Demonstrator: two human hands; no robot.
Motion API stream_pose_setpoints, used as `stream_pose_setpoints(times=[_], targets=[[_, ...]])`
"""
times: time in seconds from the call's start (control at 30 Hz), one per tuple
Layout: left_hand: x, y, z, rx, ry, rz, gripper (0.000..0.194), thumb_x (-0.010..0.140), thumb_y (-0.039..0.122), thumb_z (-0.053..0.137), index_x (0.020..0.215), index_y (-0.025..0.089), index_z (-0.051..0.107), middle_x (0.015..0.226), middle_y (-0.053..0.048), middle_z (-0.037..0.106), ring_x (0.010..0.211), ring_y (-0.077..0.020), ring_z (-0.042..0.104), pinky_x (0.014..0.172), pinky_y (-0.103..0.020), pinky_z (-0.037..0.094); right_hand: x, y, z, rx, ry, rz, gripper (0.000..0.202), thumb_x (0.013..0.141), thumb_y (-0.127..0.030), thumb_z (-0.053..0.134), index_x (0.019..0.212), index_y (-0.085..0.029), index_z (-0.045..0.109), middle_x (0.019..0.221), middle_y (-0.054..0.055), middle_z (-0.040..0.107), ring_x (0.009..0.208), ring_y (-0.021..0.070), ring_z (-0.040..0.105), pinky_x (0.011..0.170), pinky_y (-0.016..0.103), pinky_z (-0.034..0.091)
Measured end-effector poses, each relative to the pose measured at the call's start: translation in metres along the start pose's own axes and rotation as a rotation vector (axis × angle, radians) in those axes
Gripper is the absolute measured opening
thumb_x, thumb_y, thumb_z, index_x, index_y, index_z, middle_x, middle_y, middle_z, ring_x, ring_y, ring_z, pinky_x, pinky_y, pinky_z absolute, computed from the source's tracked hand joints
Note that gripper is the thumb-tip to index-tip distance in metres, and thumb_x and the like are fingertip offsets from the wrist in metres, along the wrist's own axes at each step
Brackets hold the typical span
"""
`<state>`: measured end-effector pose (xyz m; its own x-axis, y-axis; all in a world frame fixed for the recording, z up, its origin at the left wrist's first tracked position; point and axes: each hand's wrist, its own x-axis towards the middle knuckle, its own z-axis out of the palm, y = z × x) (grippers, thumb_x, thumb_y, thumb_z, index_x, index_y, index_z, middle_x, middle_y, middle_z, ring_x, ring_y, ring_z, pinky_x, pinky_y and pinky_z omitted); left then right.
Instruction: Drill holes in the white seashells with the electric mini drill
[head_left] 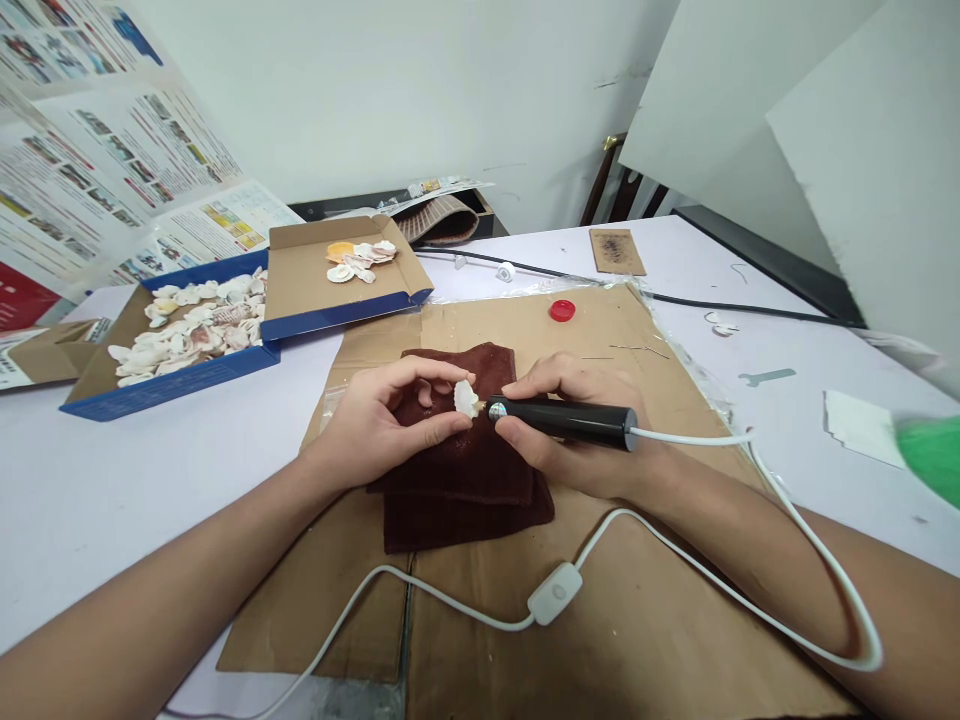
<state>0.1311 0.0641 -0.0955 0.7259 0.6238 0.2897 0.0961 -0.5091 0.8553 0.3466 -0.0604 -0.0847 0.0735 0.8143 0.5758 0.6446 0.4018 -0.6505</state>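
Observation:
Between the thumb and fingers of my left hand is a small white seashell, held by its edges. My right hand grips a black handheld rotary tool, its narrow tip pointing left and meeting the shell or very close to it; exact contact is too small to tell. A white cord leaves the tool's rear end and loops round to an inline switch near the front. Under both hands lies a folded dark brown cloth, with a few pale specks on it.
Cardboard covers the middle of the white table. At the left, a blue box holds many shells; several more lie on its lid. A red cap, a brown square pad, a wrench and white paper lie around.

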Motion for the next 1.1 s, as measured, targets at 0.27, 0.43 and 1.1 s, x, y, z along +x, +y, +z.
stream_pose_setpoints(times=[0.27, 0.43, 1.1], targets=[[0.0005, 0.0018, -0.0023, 0.052, -0.055, 0.136, 0.031, 0.092, 0.026, 0.081, 0.124, 0.025, 0.081, 0.117, -0.009, 0.078, 0.083, -0.0176, 0.064, 0.076, -0.032, 0.053, -0.0023, 0.0024, 0.0009, 0.015, 0.025, 0.020, 0.012, 0.085, -0.032, 0.082, 0.090, -0.028, 0.073, 0.081, -0.001, 0.077, 0.063, 0.0164, 0.068, 0.064, 0.032, 0.055], [0.0013, 0.0015, -0.0022, 0.042, -0.059, 0.069, 0.033, 0.091, 0.033, 0.085, 0.122, 0.026, 0.080, 0.114, -0.008, 0.077, 0.081, -0.0179, 0.063, 0.077, -0.033, 0.053, -0.0011, 0.0021, 0.0002, 0.030, 0.010, 0.030, 0.012, 0.086, -0.034, 0.081, 0.090, -0.028, 0.072, 0.082, 0.000, 0.077, 0.064, 0.0171, 0.069, 0.064, 0.033, 0.055], [0.0015, -0.0050, 0.0013, -0.062, -0.010, -0.005, 0.034, 0.086, 0.032, 0.088, 0.116, 0.021, 0.077, 0.125, -0.011, 0.077, 0.077, -0.0146, 0.060, 0.071, -0.031, 0.051, -0.0006, 0.0069, -0.0003, -0.007, 0.063, -0.006, 0.011, 0.091, -0.035, 0.078, 0.092, -0.027, 0.071, 0.084, 0.000, 0.077, 0.068, 0.0174, 0.071, 0.068, 0.034, 0.055]])
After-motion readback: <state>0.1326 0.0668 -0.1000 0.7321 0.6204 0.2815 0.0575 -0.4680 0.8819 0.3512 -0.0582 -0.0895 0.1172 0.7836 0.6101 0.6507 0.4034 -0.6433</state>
